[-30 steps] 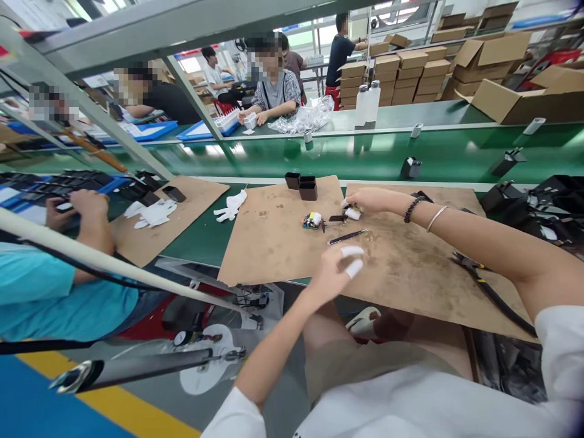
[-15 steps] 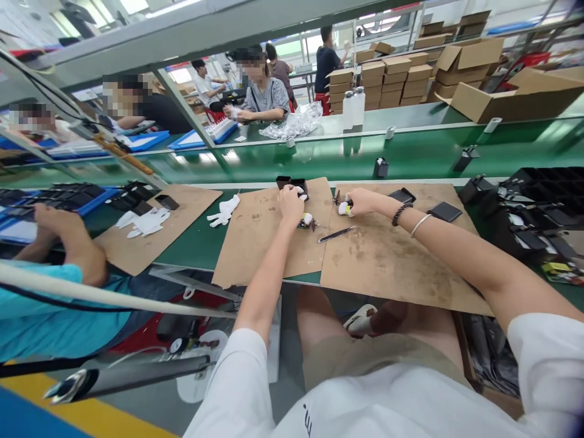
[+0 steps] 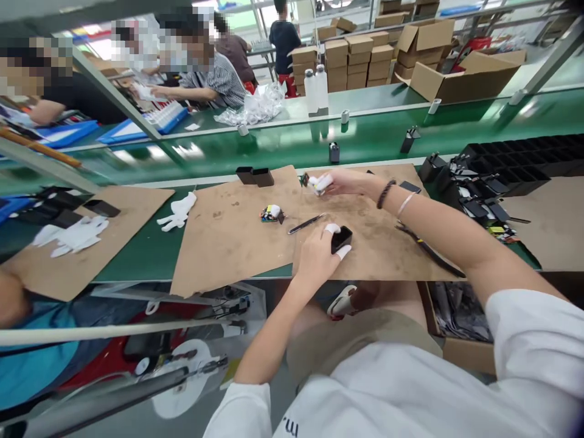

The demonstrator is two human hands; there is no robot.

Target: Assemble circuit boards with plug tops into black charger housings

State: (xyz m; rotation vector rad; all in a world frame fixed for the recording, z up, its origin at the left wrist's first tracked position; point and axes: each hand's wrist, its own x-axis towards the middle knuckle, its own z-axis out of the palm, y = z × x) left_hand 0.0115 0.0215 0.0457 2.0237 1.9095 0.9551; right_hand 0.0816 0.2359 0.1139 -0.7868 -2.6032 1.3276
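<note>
My left hand (image 3: pixel 318 254), with white finger cots on its fingertips, grips an open black plastic case (image 3: pixel 342 240) low over the near edge of the cardboard. Farther back, my right hand (image 3: pixel 343 181) pinches a small circuit board (image 3: pixel 305 179) that sticks out to the left of its white-covered fingers. Most of this board is hidden by the fingers. Another circuit board (image 3: pixel 272 213) with a white part lies on the cardboard (image 3: pixel 219 243), left of both hands. Between that board and my left hand lies a thin dark tool (image 3: pixel 305 224), like tweezers. Two empty black cases (image 3: pixel 253 176) stand at the back.
Pliers with a black and yellow handle (image 3: pixel 431 250) lie beneath my right forearm. Many black cases (image 3: pixel 506 164) crowd the right side. A white glove (image 3: pixel 177 212) lies to the left. Beyond runs a green conveyor (image 3: pixel 283 146) carrying a black unit (image 3: pixel 334 152). Co-workers sit beyond.
My left hand has come from the black cases at the back towards me, now with a case in it. My right hand still holds its board, turned leftward. The view has shifted right.
</note>
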